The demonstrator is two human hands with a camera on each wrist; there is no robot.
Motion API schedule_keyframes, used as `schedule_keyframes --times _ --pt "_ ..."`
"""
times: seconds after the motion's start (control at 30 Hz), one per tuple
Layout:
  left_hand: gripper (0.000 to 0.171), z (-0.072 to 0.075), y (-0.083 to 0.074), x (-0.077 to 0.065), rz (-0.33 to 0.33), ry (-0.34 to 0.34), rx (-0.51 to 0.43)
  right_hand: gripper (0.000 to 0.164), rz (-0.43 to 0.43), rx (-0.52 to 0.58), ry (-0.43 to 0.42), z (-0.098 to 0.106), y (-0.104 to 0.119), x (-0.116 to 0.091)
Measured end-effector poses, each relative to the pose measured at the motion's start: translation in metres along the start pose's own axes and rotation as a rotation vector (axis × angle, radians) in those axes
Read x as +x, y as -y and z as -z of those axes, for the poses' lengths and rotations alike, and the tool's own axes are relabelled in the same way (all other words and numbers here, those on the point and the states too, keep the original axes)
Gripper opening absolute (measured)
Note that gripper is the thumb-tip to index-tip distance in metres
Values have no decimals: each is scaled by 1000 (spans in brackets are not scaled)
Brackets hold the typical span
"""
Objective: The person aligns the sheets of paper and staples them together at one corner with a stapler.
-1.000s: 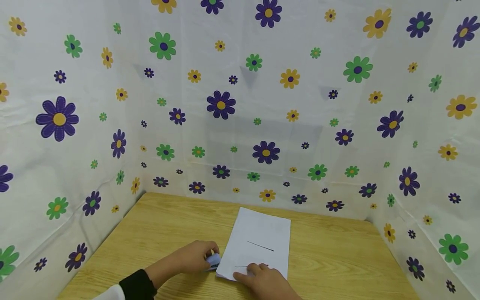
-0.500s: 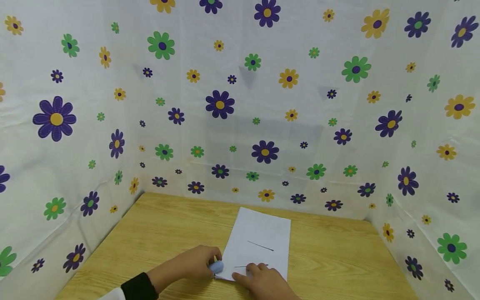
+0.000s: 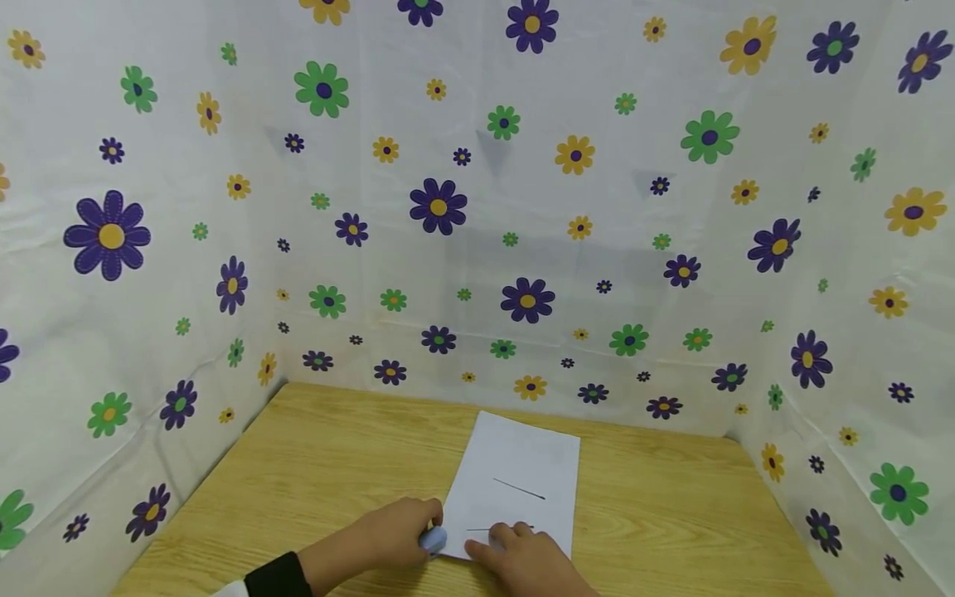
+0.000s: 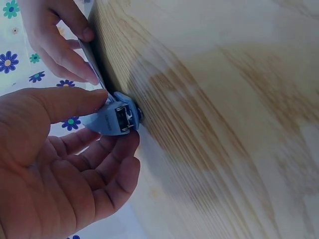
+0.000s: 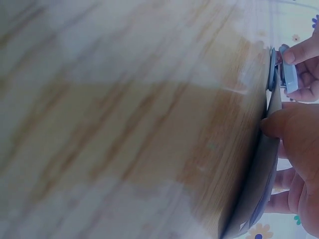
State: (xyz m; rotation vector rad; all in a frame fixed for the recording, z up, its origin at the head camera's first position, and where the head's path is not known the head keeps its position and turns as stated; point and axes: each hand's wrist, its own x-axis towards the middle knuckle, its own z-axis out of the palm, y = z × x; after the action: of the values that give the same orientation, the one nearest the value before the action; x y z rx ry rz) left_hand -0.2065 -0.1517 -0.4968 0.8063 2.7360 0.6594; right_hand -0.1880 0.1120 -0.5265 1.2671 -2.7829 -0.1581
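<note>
A white paper stack (image 3: 522, 454) with two dark lines on its top sheet lies on the table. At its near left corner my left hand (image 3: 397, 531) holds a small light blue stapler (image 4: 104, 120), thumb on one side and curled fingers on the other. The right wrist view shows the paper's corner between the stapler's (image 5: 290, 72) base and its upper arm. My right hand (image 3: 531, 560) grips the near edge, its fingers over the top sheet and its thumb (image 5: 273, 125) at the rim. That edge stands slightly off the wood, with a dark gap beneath.
A wood-grain table (image 3: 671, 514) spreads out on both sides of the paper. White flower-printed cloth (image 3: 477, 249) encloses it at the back, left and right. A black cuff (image 3: 278, 576) covers the left wrist.
My left hand has moved the stapler slightly right and toward me, from beside the paper's left edge onto its near left corner. The right hand has hardly moved.
</note>
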Motion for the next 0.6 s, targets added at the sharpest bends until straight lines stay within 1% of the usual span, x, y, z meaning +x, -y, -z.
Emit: schedule_keyframes --times 0.2,0.37,0.5,0.6 --pt "35 2 -6 -3 20 18 43 67 -5 -15 -4 1 1 0" --pt "37 5 -10 -5 33 42 37 67 -13 -16 -8 1 1 0" --pt "37 3 -13 -7 42 35 14 67 -12 -20 -14 -1 2 0" --pt "36 2 -15 -8 41 22 22 67 -7 -30 -29 -2 2 0"
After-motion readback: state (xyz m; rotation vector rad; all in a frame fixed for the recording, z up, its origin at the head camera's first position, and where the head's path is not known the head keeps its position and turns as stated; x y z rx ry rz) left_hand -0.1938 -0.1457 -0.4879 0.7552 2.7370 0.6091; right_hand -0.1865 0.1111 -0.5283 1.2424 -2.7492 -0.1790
